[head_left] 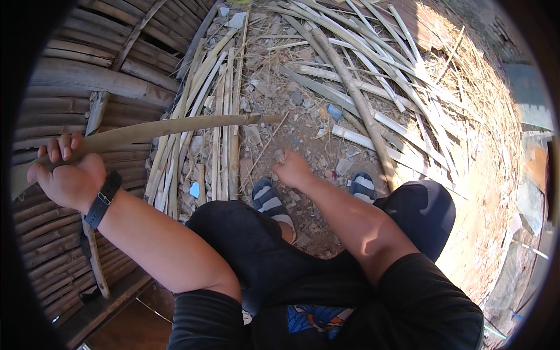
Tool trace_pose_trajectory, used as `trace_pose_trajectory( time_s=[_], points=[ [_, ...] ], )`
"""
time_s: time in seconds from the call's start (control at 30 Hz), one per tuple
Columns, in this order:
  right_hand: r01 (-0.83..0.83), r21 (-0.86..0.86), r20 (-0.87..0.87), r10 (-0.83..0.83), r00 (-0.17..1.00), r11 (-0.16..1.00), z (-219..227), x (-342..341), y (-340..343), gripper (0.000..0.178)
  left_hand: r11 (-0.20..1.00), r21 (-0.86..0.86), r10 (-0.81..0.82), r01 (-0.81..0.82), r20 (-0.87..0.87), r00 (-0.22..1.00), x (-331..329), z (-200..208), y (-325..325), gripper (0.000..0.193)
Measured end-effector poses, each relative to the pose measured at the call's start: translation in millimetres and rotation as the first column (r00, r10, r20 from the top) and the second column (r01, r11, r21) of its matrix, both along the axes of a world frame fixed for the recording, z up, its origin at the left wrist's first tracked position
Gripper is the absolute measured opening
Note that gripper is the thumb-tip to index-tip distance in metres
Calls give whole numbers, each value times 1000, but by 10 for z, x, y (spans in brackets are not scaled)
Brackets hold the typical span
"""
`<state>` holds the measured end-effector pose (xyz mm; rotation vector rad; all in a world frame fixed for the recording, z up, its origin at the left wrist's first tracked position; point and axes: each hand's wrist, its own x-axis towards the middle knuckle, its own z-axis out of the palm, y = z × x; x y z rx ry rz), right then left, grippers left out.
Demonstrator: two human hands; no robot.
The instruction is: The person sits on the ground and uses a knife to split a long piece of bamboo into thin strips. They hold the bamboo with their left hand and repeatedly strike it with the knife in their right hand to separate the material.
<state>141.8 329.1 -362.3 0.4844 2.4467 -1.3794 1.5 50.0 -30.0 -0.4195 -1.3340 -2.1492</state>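
Note:
My left hand is raised at the left and grips a long flat bamboo strip that runs to the right over the ground. A black band sits on that wrist. My right hand reaches down toward the dirt between my two feet in grey striped sandals, fingers curled; whether it holds anything I cannot tell. Just ahead of it several split bamboo strips lie side by side on the ground.
A wall of bamboo poles fills the left side. A heap of long bamboo slats and poles lies ahead and to the right, with dry straw and stones on the dirt. My knees in dark trousers are bent below.

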Motion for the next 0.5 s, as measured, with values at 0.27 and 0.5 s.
trace_pose_trajectory(
  time_s=[0.27,0.5],
  points=[
    [-170,-233,-141,139,980,957,959,-206,-349,48,998,-29,-50,51,12,999,44,79,88,28],
    [37,21,94,-39,995,999,-76,66,122,53,990,-14,-141,141,-14,990,21,41,-64,36]
  ],
)
